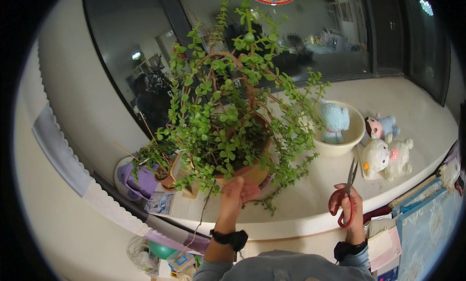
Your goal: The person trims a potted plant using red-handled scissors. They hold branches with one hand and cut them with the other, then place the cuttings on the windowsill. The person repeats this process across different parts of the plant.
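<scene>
A large jade-like succulent with trailing branches and round green leaves fills the middle of the view, in a terracotta-coloured pot. My left hand is at the near side of this pot, below the lowest leaves. It is blurred, with thumb and fingers apart and nothing visible in it. My right hand holds red-handled scissors over the front edge of the white sill, their blades pointing away from me and slightly parted. A thin stem hangs down left of my left wrist.
A cream bowl holds a blue plush toy, right of the plant. Beyond lie a doll and a white plush toy. On the left stand a small potted plant and a purple object. Dark window panes rise behind.
</scene>
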Motion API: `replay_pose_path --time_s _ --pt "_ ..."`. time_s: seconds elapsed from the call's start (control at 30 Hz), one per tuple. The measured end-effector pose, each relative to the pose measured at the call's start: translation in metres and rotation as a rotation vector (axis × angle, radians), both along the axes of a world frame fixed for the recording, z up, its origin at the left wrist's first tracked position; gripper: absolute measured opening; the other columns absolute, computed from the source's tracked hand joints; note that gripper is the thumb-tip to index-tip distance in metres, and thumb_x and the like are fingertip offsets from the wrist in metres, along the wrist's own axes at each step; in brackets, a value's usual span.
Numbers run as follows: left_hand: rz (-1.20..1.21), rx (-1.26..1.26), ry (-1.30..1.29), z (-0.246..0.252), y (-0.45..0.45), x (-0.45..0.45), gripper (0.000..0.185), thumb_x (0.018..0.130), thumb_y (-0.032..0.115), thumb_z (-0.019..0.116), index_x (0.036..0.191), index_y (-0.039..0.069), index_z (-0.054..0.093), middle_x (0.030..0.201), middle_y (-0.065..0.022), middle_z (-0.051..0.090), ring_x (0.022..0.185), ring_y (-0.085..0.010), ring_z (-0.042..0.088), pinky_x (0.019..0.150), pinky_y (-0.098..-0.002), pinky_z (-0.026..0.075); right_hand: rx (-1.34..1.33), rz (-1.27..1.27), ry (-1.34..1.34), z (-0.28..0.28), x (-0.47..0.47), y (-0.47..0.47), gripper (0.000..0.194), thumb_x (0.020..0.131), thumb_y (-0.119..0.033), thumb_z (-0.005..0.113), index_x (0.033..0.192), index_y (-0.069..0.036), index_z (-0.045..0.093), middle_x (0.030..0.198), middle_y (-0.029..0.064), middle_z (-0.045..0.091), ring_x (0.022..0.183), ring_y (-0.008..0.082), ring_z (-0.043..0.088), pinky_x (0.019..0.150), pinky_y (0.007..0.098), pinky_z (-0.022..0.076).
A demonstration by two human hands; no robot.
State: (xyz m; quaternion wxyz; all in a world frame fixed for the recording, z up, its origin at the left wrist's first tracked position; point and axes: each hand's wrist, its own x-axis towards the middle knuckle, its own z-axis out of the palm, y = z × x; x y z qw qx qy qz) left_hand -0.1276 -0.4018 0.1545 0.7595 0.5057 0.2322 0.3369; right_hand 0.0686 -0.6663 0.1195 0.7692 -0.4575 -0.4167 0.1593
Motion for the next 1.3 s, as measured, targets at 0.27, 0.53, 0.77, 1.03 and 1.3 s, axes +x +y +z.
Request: replay_pose_path --time_s 0.27,0.53,0.77,1.03,1.3 --pt "-0.153 0.634 0.148 0.101 -0.022 -0.121 0.025 0.093 0.014 0.052 0.089 -0.009 0.060 0.080 -0.0190 0.067 0.075 -0.0264 0.069 0.068 -0.0339 0.056 -0.012 -0.026 -0.147 0.049 0.004 -0.004 0.056 0.089 -0.047 0.058 0.120 -0.002 0.050 0.066 0.0051 0.053 0.055 0.0090 0.048 0.048 0.0213 0.0369" --pt "0.332 1.076 0.042 0.203 0.044 -0.120 0.022 0.095 0.015 0.051 0.106 -0.002 0.060 0.085 -0.0107 0.065 0.070 -0.0140 0.062 0.059 -0.0240 0.050 -0.061 0.012 -0.120 0.050 -0.009 -0.004 0.054 0.089 -0.046 0.058 0.119 -0.001 0.051 0.067 0.0058 0.053 0.055 0.0103 0.049 0.048 0.0218 0.0386" --pt "0.872 2.241 0.404 0.328 0.132 -0.036 0.038 0.087 0.004 0.055 0.124 0.014 0.055 0.119 -0.0069 0.059 0.102 -0.0241 0.060 0.084 -0.0335 0.050 -0.023 -0.126 -0.109 0.042 -0.025 -0.015 0.052 0.091 -0.045 0.055 0.117 0.001 0.051 0.063 0.0061 0.053 0.053 0.0121 0.050 0.047 0.0226 0.0377" --pt "0.736 2.654 1.153 0.375 0.184 0.050 0.057 0.079 0.000 0.058 0.130 0.024 0.051 0.132 -0.0024 0.050 0.124 -0.0242 0.043 0.107 -0.0391 0.033 0.009 -0.322 -0.034 0.030 -0.044 -0.039 0.057 0.091 -0.047 0.055 0.113 0.005 0.049 0.059 0.0043 0.050 0.050 0.0122 0.047 0.044 0.0222 0.0347" --pt "0.695 2.523 0.880 0.369 0.212 0.054 0.025 0.077 0.006 0.060 0.096 0.018 0.070 0.088 -0.0016 0.062 0.094 -0.0232 0.055 0.087 -0.0379 0.046 -0.022 -0.472 0.081 0.021 -0.055 -0.057 0.049 0.094 -0.042 0.051 0.114 0.003 0.049 0.066 0.0026 0.051 0.054 0.0105 0.049 0.045 0.0213 0.0378"
